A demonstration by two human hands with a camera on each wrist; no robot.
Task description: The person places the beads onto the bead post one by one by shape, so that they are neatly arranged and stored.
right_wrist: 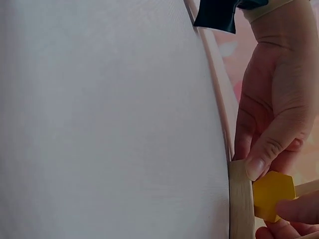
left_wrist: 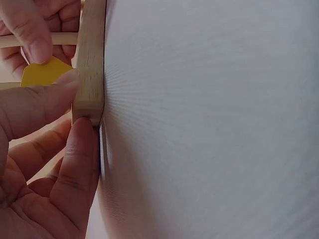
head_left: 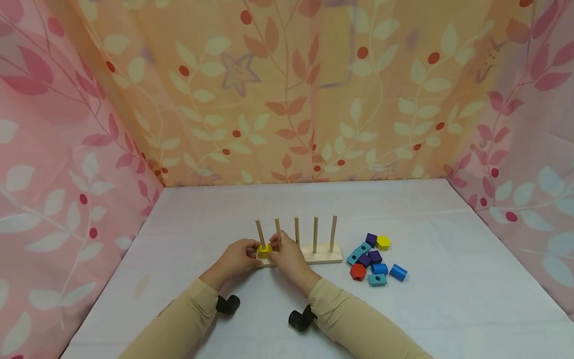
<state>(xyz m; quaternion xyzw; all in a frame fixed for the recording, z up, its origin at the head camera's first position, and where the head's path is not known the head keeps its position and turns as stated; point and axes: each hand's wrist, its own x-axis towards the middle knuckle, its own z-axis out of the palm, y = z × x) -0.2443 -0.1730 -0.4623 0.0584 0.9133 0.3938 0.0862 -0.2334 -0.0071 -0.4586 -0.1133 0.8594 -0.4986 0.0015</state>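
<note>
A wooden peg stand (head_left: 324, 256) with several upright pegs lies on the table. On its leftmost peg sits a yellow hexagonal block (head_left: 264, 251), low against the base. My left hand (head_left: 234, 260) grips the stand's left end; in the left wrist view its thumb lies along the wood beside the yellow block (left_wrist: 42, 74), with a finger at the end face. From the other side, my right hand (head_left: 292, 260) pinches the block, its thumb on the front face in the right wrist view. Some right fingers are hidden behind the block and peg.
Right of the stand lies a loose group of blocks: purple cubes (head_left: 374, 257), a red hexagon (head_left: 358, 271), another yellow hexagon (head_left: 383, 243), blue cylinders (head_left: 398, 272) and light-blue pieces with holes (head_left: 358, 253). Patterned curtains (head_left: 287, 99) enclose the white table (head_left: 403, 324).
</note>
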